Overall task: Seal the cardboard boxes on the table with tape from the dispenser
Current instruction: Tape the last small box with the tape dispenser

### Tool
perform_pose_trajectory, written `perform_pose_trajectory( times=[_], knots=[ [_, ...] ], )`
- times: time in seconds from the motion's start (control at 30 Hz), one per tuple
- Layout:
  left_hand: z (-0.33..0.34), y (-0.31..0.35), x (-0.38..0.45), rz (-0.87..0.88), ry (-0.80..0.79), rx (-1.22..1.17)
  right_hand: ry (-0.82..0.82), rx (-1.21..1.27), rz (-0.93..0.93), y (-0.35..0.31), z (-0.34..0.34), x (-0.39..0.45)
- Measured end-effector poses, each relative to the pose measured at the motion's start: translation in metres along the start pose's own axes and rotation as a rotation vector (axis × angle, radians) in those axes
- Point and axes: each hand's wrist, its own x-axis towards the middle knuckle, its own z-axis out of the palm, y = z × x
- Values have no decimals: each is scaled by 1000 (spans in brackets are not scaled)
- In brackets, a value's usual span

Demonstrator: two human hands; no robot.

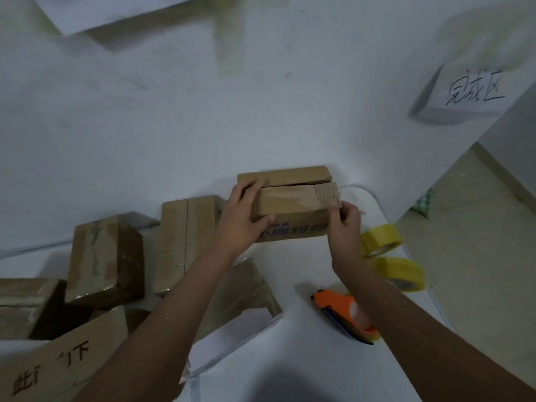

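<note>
A small cardboard box (pixel 293 203) with blue print on its near side stands on the white table (pixel 290 358); its two top flaps are folded down with a gap between them. My left hand (pixel 245 219) grips the box's left end, fingers over the top and thumb on the near side. At the box's right end, my right hand (pixel 345 227) has its fingers curled against the corner. The orange tape dispenser (pixel 345 314) lies on the table just in front of my right forearm, untouched.
Two yellow tape rolls (pixel 385 242) lie right of the box near the table edge. Several other cardboard boxes (pixel 107 259) sit at the left. A white paper sign (pixel 475 91) with handwriting hangs on the wall at upper right.
</note>
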Motion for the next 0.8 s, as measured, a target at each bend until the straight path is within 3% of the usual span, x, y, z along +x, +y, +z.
perform_pose_trajectory(
  times=[0.43, 0.8],
  knots=[
    [-6, 67, -118, 102, 217, -130, 223, 113, -51, -9, -53, -101],
    [47, 83, -213, 48, 182, -140, 147, -6, -77, 29, -132, -178]
  ],
)
